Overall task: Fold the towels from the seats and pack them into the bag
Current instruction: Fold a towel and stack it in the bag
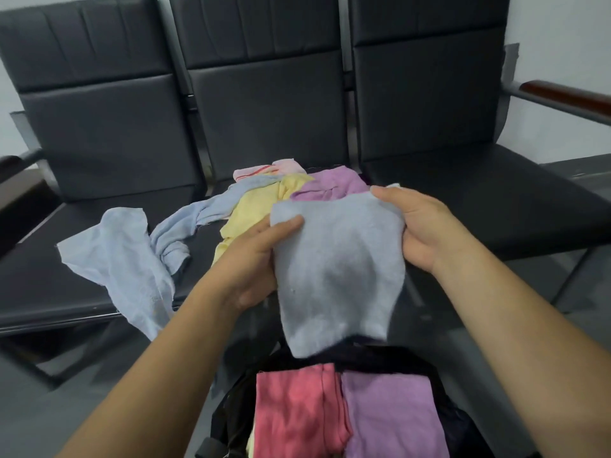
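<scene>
Currently, the folded blue towel (337,266) is hanging between both hands, just above the open black bag (233,414). The left hand (261,259) is gripping its left edge with the thumb on top, and the right hand (420,226) is clasping the upper right corner. Inside the bag, a red towel (297,411) and a lilac towel (393,414) are lying folded side by side. By the look of it, the packing step is in hand: the next move is calling for lowering the towel flat onto those two without letting the fold slip open. Beyond, on the dark seats (479,206), a loose blue towel (125,256), a yellow towel (254,206), a purple towel (330,185) and a pink towel (264,170) are lying crumpled, not yet folded.
</scene>
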